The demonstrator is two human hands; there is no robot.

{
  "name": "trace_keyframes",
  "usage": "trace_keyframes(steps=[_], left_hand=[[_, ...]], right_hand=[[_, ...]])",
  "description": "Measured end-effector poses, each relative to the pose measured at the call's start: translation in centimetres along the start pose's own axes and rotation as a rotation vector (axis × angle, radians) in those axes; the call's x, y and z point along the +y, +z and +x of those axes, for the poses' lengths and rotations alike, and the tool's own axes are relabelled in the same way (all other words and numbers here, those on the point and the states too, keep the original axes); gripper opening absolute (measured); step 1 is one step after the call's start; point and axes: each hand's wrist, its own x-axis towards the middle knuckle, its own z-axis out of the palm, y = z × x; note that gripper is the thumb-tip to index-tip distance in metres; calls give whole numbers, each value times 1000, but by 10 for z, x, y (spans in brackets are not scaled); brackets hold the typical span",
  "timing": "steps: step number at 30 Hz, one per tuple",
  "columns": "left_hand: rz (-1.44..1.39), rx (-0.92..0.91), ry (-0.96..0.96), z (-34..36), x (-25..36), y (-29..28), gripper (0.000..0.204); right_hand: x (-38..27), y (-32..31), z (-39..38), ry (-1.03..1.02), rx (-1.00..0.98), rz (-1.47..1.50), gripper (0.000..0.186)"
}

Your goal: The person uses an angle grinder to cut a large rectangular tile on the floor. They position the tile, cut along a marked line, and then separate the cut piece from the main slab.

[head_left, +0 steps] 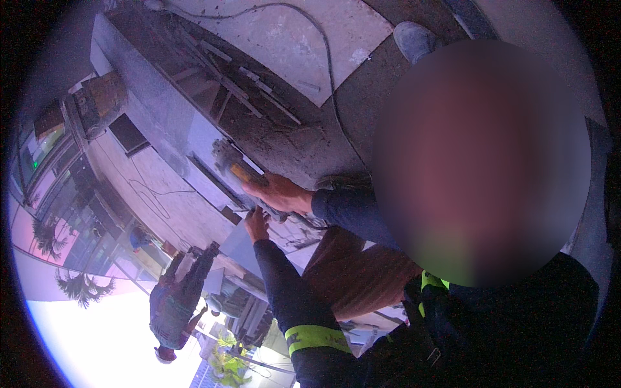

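My right hand [278,192] grips a yellow-and-dark power tool [246,173], whose dusty grey front end sits on the long pale ledge [172,129] beside a narrow dark slot [210,178]. Just below it, my left hand [257,226] has its fingers curled by the tool's rear and the ledge edge; what they hold is hard to make out. My dark sleeves come in from the right and lower edge, the left one with a bright yellow band. A large blurred patch hides much of the right side.
A black cord [331,81] crosses a pale sheet [359,48] and dusty ground, near loose thin strips [272,94]. A grey shoe [414,42] is at the top. A co-worker [174,304] in a white helmet stands at the lower left, appearing tilted, near glazing and plants.
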Motion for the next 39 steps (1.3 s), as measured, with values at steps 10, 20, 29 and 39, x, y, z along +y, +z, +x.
trace_keyframes(steps=[10,20,29,39], left_hand=[[-14,-22,22,7,-4,-3,46],[-32,0,1,-4,4,1,55],[3,-34,7,9,-2,-3,59],[-24,-10,-14,8,-1,-2,53]], right_hand=[[5,9,-30,-39,92,83,76],[9,6,3,22,75,-49,80],[2,4,-18,39,12,80,75],[6,12,-13,-82,84,96,65]])
